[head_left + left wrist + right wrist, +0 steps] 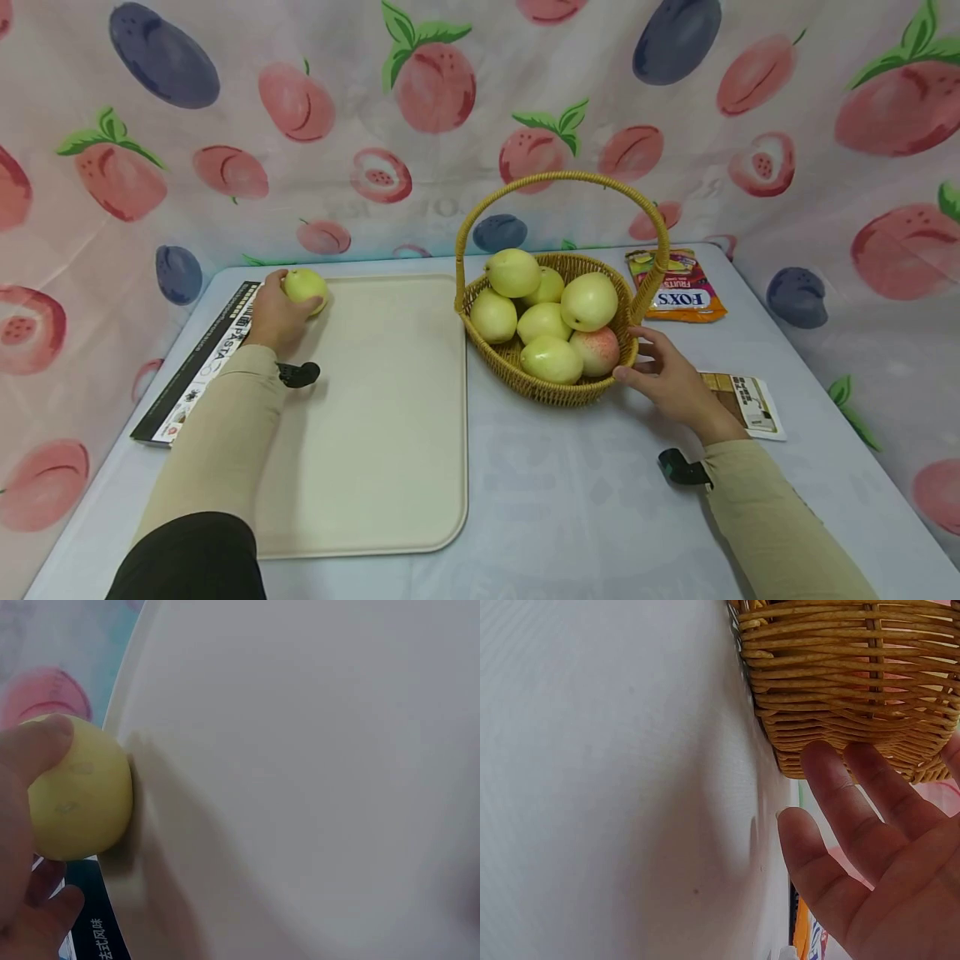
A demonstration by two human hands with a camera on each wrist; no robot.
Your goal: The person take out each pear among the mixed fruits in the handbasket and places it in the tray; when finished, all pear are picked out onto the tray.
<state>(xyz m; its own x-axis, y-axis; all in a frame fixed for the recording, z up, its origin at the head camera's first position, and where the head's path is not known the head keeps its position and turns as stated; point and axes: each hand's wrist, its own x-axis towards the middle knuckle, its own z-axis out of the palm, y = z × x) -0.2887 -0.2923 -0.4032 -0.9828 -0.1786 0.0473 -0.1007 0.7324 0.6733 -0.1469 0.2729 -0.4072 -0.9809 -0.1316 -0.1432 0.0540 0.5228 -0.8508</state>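
At the far left corner of the beige tray (375, 417), my left hand (276, 315) grips a yellow-green apple (305, 286). In the left wrist view the thumb lies over the top of the apple (82, 795), low against the tray's edge. My right hand (671, 383) touches the right side of a wicker basket (498, 364) with its fingertips. Those fingers (840, 795) look fairly straight against the woven wall in the right wrist view. Several more yellow-green apples (543, 321) and a reddish peach (596, 351) lie in the basket, beneath its tall arched handle.
A black and white pasta box (198, 358) lies partly under the tray's left side. Behind the basket on the right is an orange-red Fox's packet (686, 287). A brown and white packet (750, 406) lies beyond the right wrist. Fruit-patterned cloth hangs behind the white table.
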